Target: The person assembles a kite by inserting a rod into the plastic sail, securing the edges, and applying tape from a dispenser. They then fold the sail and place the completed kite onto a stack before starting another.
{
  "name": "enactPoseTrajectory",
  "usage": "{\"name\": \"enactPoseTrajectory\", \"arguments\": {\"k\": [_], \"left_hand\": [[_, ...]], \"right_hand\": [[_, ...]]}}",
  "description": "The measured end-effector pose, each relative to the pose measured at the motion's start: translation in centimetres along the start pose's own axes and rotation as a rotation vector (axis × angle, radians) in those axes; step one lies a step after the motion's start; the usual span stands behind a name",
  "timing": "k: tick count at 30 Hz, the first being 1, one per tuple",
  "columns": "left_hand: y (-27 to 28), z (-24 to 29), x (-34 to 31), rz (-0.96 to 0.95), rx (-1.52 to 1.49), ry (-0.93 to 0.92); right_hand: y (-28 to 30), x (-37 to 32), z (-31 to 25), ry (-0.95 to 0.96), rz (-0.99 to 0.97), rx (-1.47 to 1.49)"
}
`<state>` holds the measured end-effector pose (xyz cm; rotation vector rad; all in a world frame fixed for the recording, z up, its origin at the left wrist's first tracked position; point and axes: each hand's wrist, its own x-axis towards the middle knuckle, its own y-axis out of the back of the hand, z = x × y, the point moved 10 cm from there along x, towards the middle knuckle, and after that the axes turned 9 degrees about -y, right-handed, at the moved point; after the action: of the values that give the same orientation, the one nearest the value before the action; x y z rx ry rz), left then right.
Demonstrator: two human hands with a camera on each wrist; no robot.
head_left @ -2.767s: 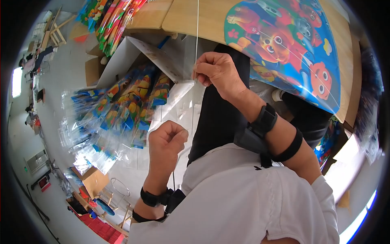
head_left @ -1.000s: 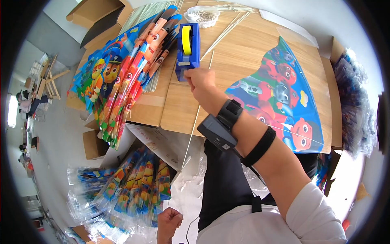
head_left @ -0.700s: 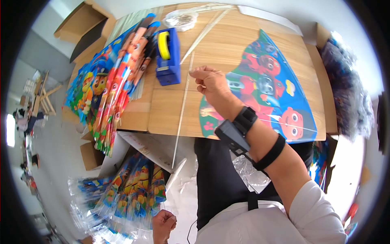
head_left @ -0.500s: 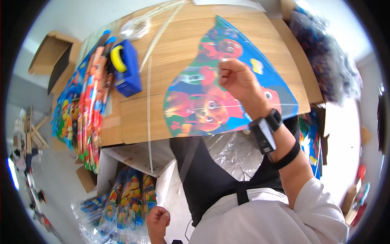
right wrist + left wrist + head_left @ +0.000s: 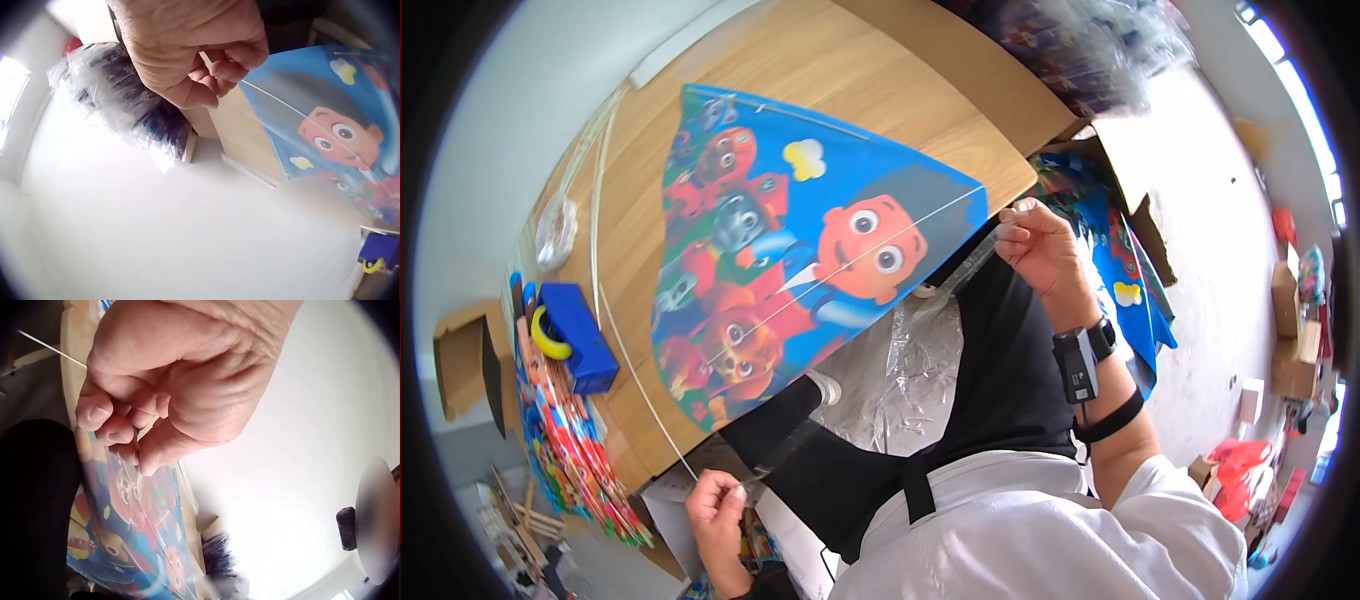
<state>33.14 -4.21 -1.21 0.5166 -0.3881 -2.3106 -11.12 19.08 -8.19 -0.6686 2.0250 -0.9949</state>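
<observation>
Strip [image 5: 970,264] of clear, glossy film, narrow, pinched at both ends. Left hand [image 5: 717,513]: thumb against fingertips, low by the near edge of the tabletop [image 5: 820,50]. Right hand [image 5: 1042,250]: thumb-and-finger pinch, other fingers curled, just beside one corner of the printed sheet [image 5: 800,255]. Strip's middle is hard to see against the crinkled clear plastic [image 5: 910,365] below.

Print: tiny pale mark on the black wrist unit [image 5: 1075,365], right arm, too small to read. Sheet is thin, smooth, roughly triangular, blue with cartoon figures, yellow-white cloud, fine pale line across; lies on wood grain, one side overhanging toward the person.

Thin off-white stick [image 5: 646,392] left of it pokes past the edge, end by the left hand; can't tell if touching. Beyond: blue dispenser [image 5: 585,345], yellow ring on it, next to glossy printed rolls [image 5: 560,430].
</observation>
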Motion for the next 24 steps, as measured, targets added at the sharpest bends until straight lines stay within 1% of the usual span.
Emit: {"name": "enactPoseTrajectory", "arguments": {"k": [2, 3, 5, 6, 8, 9, 10, 12, 13, 14, 16, 17, 19, 20, 22, 24], "left_hand": [[0.1, 0.7, 2.1, -0.030, 0.037, -0.009], [0.0, 1.0, 3.0, -0.030, 0.003, 0.010], [-0.1, 1.6, 4.5, -0.019, -0.015, 0.026], [-0.1, 1.6, 5.3, -0.032, -0.010, 0.024], [0.3, 1.6, 6.8, -0.013, 0.012, -0.001], [0.4, 1.7, 7.4, -0.002, 0.009, -0.009], [0.3, 1.7, 8.1, -0.009, 0.010, -0.009], [0.6, 1.7, 9.4, 0.030, 0.043, -0.011], [0.6, 1.8, 10.0, 0.035, 0.072, -0.001], [0.5, 1.7, 10.6, 0.032, 0.071, 0.002], [0.6, 1.9, 11.8, 0.024, 0.086, -0.045], [0.5, 1.8, 12.3, 0.022, 0.086, -0.042], [0.4, 1.8, 13.2, 0.024, 0.090, -0.054], [0.4, 1.6, 13.6, 0.023, 0.089, -0.052], [0.3, 1.4, 14.2, -0.004, 0.115, -0.062], [0.1, 1.4, 14.5, -0.014, 0.112, -0.057]], "right_hand": [[1.5, 0.4, -0.5, 0.022, -0.007, 0.026], [1.7, 0.5, -0.9, 0.035, 0.004, 0.035], [1.7, 0.8, -1.8, 0.091, 0.050, -0.046], [1.6, 1.2, -2.0, 0.100, 0.058, -0.039], [1.9, 1.2, -4.2, 0.280, 0.285, -0.496], [0.5, 0.6, -5.3, 0.423, 0.384, -0.710], [0.6, 1.3, -5.0, 0.424, 0.391, -0.709], [-0.4, 1.3, -6.1, 0.653, 0.453, -0.941], [-0.9, 1.2, -6.4, 0.694, 0.505, -1.132], [-0.9, 1.4, -6.3, 0.691, 0.508, -1.134], [-1.8, 0.8, -6.3, 0.779, 0.622, -1.234], [-1.4, 1.2, -6.2, 0.776, 0.623, -1.236], [0.2, 2.1, -5.9, 0.708, 0.655, -1.179], [0.6, 2.3, -5.8, 0.706, 0.656, -1.181], [0.6, 2.1, -5.9, 0.725, 0.725, -1.251], [0.6, 2.2, -6.0, 0.732, 0.732, -1.272]]}}
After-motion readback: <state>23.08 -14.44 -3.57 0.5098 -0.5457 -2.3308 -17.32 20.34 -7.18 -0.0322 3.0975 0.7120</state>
